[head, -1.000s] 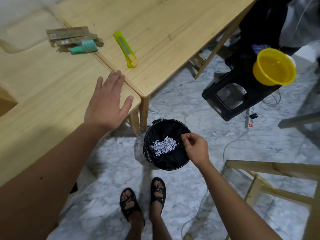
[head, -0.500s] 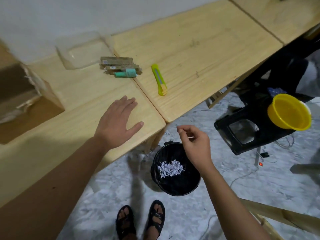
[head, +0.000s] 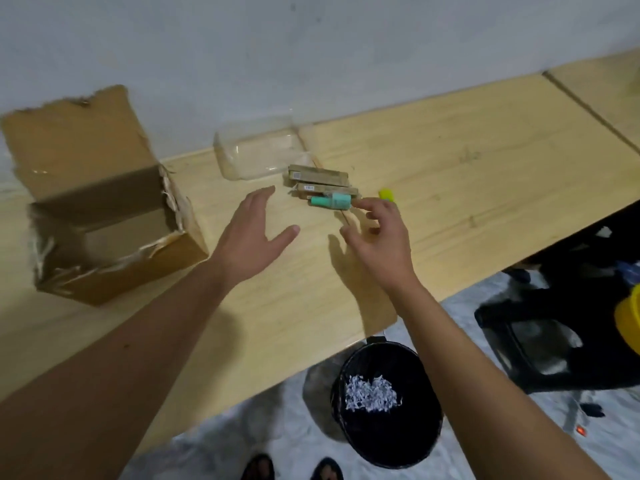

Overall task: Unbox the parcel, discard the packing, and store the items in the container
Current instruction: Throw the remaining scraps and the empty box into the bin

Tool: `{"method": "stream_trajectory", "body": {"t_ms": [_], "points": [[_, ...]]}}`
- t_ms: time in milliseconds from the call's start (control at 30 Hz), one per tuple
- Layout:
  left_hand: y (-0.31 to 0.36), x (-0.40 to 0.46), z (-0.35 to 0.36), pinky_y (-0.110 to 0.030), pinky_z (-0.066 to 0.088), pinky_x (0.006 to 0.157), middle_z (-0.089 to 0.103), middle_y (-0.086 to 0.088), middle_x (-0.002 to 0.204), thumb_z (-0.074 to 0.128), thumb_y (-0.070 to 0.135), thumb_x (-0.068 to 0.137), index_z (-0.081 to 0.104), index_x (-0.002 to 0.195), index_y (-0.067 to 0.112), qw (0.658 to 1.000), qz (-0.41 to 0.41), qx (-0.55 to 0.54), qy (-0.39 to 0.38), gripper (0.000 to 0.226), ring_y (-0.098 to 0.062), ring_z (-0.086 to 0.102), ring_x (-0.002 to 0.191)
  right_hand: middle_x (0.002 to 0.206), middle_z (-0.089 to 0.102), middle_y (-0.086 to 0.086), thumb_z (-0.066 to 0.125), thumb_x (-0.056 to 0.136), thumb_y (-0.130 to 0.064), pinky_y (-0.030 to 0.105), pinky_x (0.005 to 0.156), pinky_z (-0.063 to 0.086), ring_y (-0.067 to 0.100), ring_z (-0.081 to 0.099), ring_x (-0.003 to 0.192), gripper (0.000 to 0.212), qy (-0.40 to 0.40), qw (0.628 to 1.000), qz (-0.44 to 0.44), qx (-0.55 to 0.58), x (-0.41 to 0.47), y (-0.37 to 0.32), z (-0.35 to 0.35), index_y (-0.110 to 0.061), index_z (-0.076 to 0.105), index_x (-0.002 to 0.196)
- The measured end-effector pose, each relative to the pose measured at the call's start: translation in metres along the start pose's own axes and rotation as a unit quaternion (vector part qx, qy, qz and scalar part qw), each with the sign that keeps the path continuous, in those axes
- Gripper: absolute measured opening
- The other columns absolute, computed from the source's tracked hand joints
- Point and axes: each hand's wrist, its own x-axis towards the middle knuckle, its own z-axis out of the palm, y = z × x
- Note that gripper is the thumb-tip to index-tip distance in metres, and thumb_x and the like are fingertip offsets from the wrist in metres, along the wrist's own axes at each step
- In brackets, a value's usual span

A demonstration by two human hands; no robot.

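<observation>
An opened cardboard box (head: 104, 216) with torn flaps stands on the wooden table (head: 450, 174) at the left. A clear plastic container (head: 258, 152) sits by the wall. In front of it lie flat brown packets (head: 320, 180) and a teal tube (head: 330, 201). My left hand (head: 251, 237) hovers open over the table, left of the items. My right hand (head: 379, 233) is open with fingers spread, its fingertips just right of the teal tube. It covers most of a yellow-green cutter (head: 386, 194).
A black bin (head: 386, 403) with shredded white paper stands on the marble floor below the table edge. A black stool (head: 554, 337) and a yellow bowl (head: 628, 323) are at the right. My sandalled feet show at the bottom.
My right hand rose from the bin to the table and opened near the teal tube. My view tilted up, bringing the cardboard box and wall into sight. My left hand lifted slightly.
</observation>
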Motion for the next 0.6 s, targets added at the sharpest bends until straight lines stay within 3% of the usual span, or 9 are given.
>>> {"method": "stream_trajectory", "body": {"t_ms": [167, 400, 600], "points": [[0.010, 0.022, 0.001, -0.037, 0.021, 0.127, 0.018, 0.007, 0.172, 0.069, 0.047, 0.094, 0.011, 0.165, 0.028, 0.991, -0.045, -0.121, -0.042, 0.094, -0.012, 0.019, 0.157, 0.152, 0.046, -0.002, 0.078, 0.085, -0.020, 0.039, 0.115, 0.045, 0.013, 0.049, 0.136, 0.081, -0.026, 0.999, 0.028, 0.027, 0.021, 0.002, 0.023, -0.021, 0.039, 0.156], [0.013, 0.029, 0.012, -0.048, 0.031, 0.123, 0.035, 0.004, 0.163, 0.064, 0.047, 0.088, 0.017, 0.160, 0.045, 0.984, -0.063, -0.157, -0.051, 0.086, -0.020, 0.035, 0.151, 0.152, 0.050, 0.002, 0.075, 0.086, -0.016, 0.039, 0.114, 0.047, 0.015, 0.049, 0.138, 0.074, -0.027, 1.000, 0.013, 0.006, 0.030, 0.003, 0.032, -0.017, 0.044, 0.154], [0.011, 0.013, 0.013, -0.046, 0.022, 0.128, 0.028, 0.010, 0.169, 0.065, 0.038, 0.096, 0.014, 0.162, 0.044, 0.987, -0.052, -0.136, -0.065, 0.083, -0.017, 0.015, 0.159, 0.158, 0.043, 0.007, 0.074, 0.088, -0.016, 0.046, 0.118, 0.041, 0.021, 0.042, 0.146, 0.074, -0.047, 0.998, -0.018, -0.027, 0.023, 0.002, 0.033, -0.013, 0.042, 0.155]]}}
